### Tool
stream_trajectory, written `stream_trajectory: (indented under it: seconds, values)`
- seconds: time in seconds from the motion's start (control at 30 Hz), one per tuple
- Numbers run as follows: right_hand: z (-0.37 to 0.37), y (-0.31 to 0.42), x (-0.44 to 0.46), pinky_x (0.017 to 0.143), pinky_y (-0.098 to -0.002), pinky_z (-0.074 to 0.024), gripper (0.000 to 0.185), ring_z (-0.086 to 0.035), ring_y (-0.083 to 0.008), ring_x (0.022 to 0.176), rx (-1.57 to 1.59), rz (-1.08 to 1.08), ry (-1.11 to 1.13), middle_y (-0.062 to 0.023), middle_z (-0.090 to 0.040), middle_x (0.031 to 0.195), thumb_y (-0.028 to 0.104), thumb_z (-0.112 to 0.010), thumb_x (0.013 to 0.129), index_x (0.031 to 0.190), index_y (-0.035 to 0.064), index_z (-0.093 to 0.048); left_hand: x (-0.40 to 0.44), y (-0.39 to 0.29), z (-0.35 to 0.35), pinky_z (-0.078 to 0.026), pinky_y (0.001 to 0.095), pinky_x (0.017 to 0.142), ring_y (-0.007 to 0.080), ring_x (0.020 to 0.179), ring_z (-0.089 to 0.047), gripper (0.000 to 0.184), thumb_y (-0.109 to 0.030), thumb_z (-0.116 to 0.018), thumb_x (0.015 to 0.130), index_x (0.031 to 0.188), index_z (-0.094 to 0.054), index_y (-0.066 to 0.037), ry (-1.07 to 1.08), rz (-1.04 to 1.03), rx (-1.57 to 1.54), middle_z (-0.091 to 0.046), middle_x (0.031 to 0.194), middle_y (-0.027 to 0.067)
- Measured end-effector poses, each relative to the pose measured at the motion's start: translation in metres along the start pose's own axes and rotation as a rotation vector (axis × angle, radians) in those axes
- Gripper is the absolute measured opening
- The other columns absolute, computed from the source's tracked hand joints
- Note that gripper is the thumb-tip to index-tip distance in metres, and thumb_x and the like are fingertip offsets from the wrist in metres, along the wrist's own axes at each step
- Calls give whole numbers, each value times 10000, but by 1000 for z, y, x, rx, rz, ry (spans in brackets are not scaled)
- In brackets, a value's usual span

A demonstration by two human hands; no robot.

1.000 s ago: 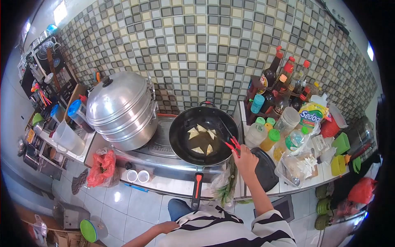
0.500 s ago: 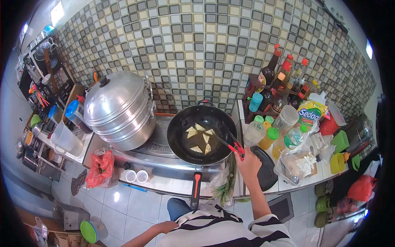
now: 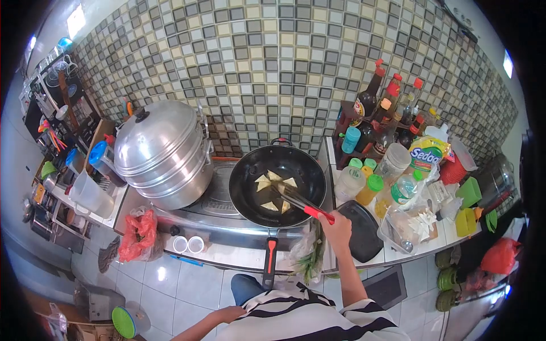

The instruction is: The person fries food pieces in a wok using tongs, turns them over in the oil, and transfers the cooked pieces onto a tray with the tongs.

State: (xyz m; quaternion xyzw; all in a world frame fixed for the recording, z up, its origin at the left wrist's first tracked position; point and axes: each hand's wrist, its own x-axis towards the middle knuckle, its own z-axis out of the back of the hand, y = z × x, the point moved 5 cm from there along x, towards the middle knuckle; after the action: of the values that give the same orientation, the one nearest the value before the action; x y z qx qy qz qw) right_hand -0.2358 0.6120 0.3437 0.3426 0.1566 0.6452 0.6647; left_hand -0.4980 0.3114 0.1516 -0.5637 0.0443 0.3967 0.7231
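My right hand (image 3: 339, 230) is closed around the red handle of a pair of tongs (image 3: 314, 212). The tongs slant left into a black frying pan (image 3: 244, 202), their tips among several pale triangular pieces (image 3: 269, 206) lying in oil. Whether the tips grip a piece I cannot make out. The pan sits on the stove (image 3: 219, 193), its black and red handle (image 3: 271, 264) pointing toward my body. Against my waist rests my left hand (image 3: 232, 314), away from the pan; its fingers are hidden.
A large aluminium steamer (image 3: 165, 153) stands left of the pan. On the right are a black tray (image 3: 362, 230), sauce bottles (image 3: 372, 91), jars and a clear plastic box (image 3: 398, 241). A red plastic bag (image 3: 138, 233) and two white cups (image 3: 195, 244) lie along the front edge.
My right hand has turned and shifted slightly down. The tongs' tips have swung from the pan's right side leftward and down, among the triangular pieces. The left hand stays put.
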Motion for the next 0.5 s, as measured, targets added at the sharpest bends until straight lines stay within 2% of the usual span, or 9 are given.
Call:
stream_trajectory:
  seconds: [0.17, 0.23, 0.37, 0.5]
  values:
    - [-3, 10, -5, 548, -405, -457, 365, -591, -341, 606, 113, 22, 53, -163, -592, 630, 397, -623, 711, 718, 33, -594, -6, -9, 7, -418, 438, 754, 373, 915, -512, 327, -268, -559, 735, 955, -509, -31, -92, -48, 22, -544, 940, 200]
    - [-5, 12, -4, 522, -343, -436, 342, -581, -302, 553, 152, 87, 38, -170, -564, 587, 331, -644, 721, 704, -5, -587, -7, -14, 10, -418, 435, 754, 372, 916, -509, 323, -266, -557, 736, 954, -511, -32, -68, -29, 12, -543, 941, 199]
    - [-6, 10, 1, 519, -343, -434, 350, -581, -297, 550, 168, 77, -1, -170, -562, 585, 336, -645, 720, 692, -7, -583, -3, -3, 5, -419, 437, 748, 373, 904, -512, 321, -267, -558, 735, 954, -512, -36, -80, -40, -20, -545, 935, 197]
    - [-7, 7, 6, 521, -373, -438, 348, -577, -326, 566, 45, 98, 26, -167, -566, 592, 359, -626, 733, 707, 15, -581, -4, -8, 5, -418, 445, 738, 380, 896, -513, 323, -265, -558, 735, 958, -512, -36, -47, -51, 12, -547, 937, 199]
